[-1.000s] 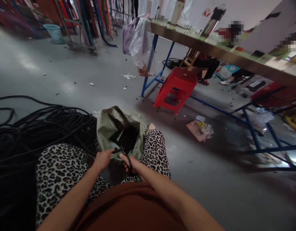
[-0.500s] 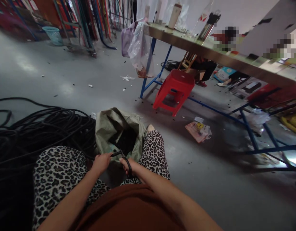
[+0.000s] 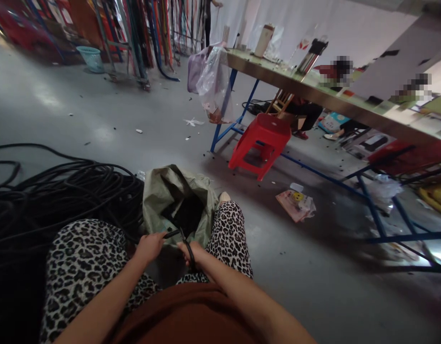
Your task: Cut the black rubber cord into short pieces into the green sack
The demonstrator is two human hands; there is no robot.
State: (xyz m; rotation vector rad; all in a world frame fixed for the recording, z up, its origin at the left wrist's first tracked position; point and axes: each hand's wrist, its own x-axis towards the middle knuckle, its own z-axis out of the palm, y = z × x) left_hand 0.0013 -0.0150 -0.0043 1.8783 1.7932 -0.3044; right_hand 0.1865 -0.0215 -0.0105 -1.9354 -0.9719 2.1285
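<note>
Between my knees stands an open greenish sack point(image 3: 155, 196) with a dark heap point(image 3: 189, 213) inside. My left hand point(image 3: 152, 246) is closed around a piece of black cord point(image 3: 172, 233), whose end sticks out towards the right. My right hand point(image 3: 192, 253) grips the black handles of scissors point(image 3: 188, 249); their blades point up and left at the cord's end, over the sack's near rim. Whether the blades touch the cord cannot be made out. Long coils of black cord point(image 3: 87, 186) lie to the left of the sack.
A red stool point(image 3: 265, 138) stands ahead, beside a long table point(image 3: 263, 69) on blue legs. Plastic bags hang from the table's corner. Printed packaging point(image 3: 295, 204) lies on the floor at the right. People sit beyond the table; a blue basket point(image 3: 91, 59) is at the back left.
The view has tilted slightly, so the room sits lower in the picture. My hands remain over the sack's near rim with the cord and scissors, almost unmoved.
</note>
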